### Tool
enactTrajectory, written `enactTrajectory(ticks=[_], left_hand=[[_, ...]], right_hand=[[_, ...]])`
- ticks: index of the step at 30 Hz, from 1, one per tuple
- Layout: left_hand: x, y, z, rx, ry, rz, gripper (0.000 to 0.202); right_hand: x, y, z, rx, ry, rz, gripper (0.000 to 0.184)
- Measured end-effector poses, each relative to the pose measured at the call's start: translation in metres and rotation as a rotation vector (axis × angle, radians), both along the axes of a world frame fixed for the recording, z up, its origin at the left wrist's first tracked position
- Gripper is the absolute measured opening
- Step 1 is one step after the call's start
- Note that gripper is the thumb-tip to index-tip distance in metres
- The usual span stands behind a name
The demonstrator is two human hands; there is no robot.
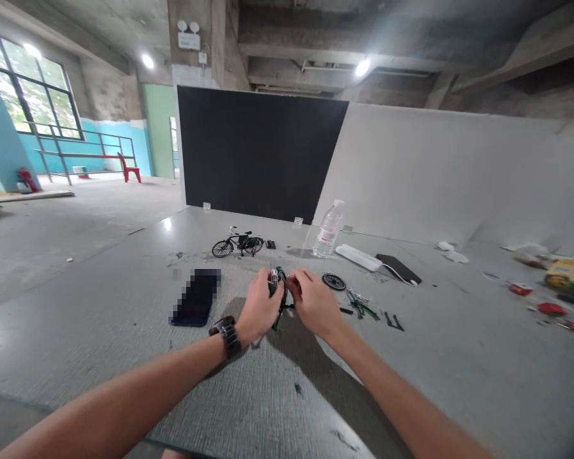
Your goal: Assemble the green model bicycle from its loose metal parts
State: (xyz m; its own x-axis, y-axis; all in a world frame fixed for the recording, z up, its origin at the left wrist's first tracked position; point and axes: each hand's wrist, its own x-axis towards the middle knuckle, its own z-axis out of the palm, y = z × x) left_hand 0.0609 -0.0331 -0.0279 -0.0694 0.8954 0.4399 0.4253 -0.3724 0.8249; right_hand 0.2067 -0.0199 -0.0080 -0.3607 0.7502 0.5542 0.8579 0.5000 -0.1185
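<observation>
On the table (119, 287), a part-built bicycle (284, 296) is held between the left hand (259, 303) and the right hand (314, 303). A phone (197, 298) is placed left of the left hand. A standing bicycle (239, 243) is positioned behind the phone, to its right. A bottle (328, 231) is located behind the right hand, with a bar (358, 257) and a slab (398, 268) laid to its right. A wheel (333, 282) is placed right of the hands; loose parts (362, 308) are laid before it, further right. A panel (263, 153) is set behind everything.
</observation>
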Motion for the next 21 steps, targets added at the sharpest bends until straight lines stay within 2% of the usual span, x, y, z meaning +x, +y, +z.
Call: enactTrajectory(ticks=[3, 8, 16, 21], left_hand=[[-0.0012, 0.0011, 0.0001, -0.008, -0.018, -0.010, 0.008], [-0.0025, 0.0024, -0.0007, 0.011, -0.014, -0.023, 0.006], [-0.0018, 0.0006, -0.0002, 0.042, 0.008, -0.032, 0.003], [-0.0023, 0.0004, 0.0004, 0.035, 0.010, -0.028, 0.004]], right_hand=[[0.0024, 0.0030, -0.0007, -0.054, 0.069, 0.074, 0.019], [0.0082, 0.0076, -0.0012, -0.021, 0.055, 0.169, 0.021], [0.0063, 0.0078, -0.0065, 0.087, -0.075, 0.047, 0.013], [0.0064, 0.0084, -0.0067, 0.091, -0.100, 0.046, 0.013]])
